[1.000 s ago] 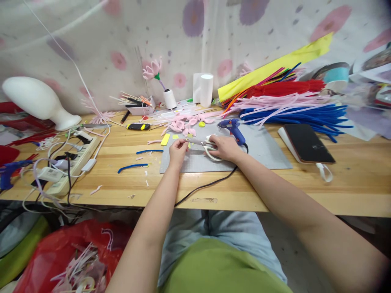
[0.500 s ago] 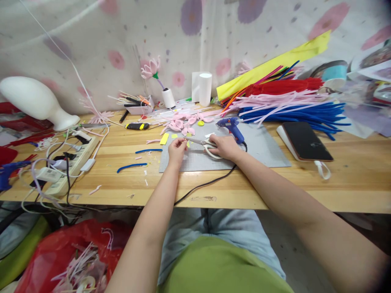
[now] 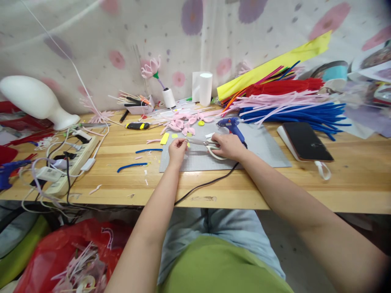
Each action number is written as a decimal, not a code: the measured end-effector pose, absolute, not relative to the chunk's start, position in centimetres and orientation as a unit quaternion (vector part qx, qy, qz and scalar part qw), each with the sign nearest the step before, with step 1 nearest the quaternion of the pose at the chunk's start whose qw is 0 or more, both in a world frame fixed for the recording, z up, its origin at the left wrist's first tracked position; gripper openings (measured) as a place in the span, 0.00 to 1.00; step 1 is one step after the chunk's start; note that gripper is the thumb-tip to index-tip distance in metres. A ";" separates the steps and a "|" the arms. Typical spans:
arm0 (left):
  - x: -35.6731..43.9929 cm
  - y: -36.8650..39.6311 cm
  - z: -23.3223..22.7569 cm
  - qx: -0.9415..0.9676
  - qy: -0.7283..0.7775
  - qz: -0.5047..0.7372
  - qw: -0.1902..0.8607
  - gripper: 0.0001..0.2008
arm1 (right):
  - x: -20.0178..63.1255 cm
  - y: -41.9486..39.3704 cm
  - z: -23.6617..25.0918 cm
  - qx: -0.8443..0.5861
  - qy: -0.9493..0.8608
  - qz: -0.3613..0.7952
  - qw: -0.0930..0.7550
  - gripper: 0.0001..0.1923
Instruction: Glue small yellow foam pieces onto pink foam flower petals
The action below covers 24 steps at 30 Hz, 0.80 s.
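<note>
Gripped: scissors [image 3: 204,144], white-handled, held in the right hand [image 3: 227,146], fingers closed through the handle loops, blades pointing left over the grey cutting mat [image 3: 262,150]. Left hand [image 3: 177,149]: thumb and forefinger pinched together at the blade tips on a small piece, too small to identify. Both hands rest on the mat's left half, near the front edge of the wooden table [image 3: 351,179].

Adjacent items:
- blue glue gun [image 3: 232,125], just behind the right hand, its black cord [image 3: 204,185] running off the table's front edge.
- pink petal pieces [image 3: 183,122] and yellow scraps [image 3: 165,138] at the mat's far left corner.
- two blue pipe-cleaner pieces [image 3: 132,166] left of the mat.
- black phone [image 3: 307,142] right of the mat.
- bundled pipe cleaners [image 3: 293,108], blue, pink and red, at the back right.
- white power strip [image 3: 73,160] at the left.
</note>
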<state>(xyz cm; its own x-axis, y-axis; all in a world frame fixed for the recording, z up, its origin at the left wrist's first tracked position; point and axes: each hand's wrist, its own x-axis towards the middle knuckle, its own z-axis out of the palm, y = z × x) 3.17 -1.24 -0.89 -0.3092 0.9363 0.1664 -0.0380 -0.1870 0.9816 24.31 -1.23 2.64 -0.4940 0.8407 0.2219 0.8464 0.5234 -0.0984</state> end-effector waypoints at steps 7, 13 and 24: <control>3.2 -1.3 -0.8 0.437 0.518 0.631 0.377 0.05 | 24.3 -1.1 2.7 -0.486 -0.865 -0.042 0.118 0.18; 3.3 -1.4 -0.6 0.433 0.516 0.634 0.381 0.05 | 24.3 -1.0 2.7 -0.481 -0.867 -0.044 0.119 0.17; 3.2 -1.5 -0.7 0.441 0.513 0.625 0.391 0.06 | 25.0 -0.8 2.9 -0.488 -0.863 -0.058 0.116 0.16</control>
<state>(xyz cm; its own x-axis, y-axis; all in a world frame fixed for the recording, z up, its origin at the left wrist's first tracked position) 3.18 -1.46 -0.66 -0.3064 0.9400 0.1500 -0.0358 -0.1689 0.9850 24.97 -0.76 2.86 -0.4964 0.8291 0.2571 0.8562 0.5165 -0.0128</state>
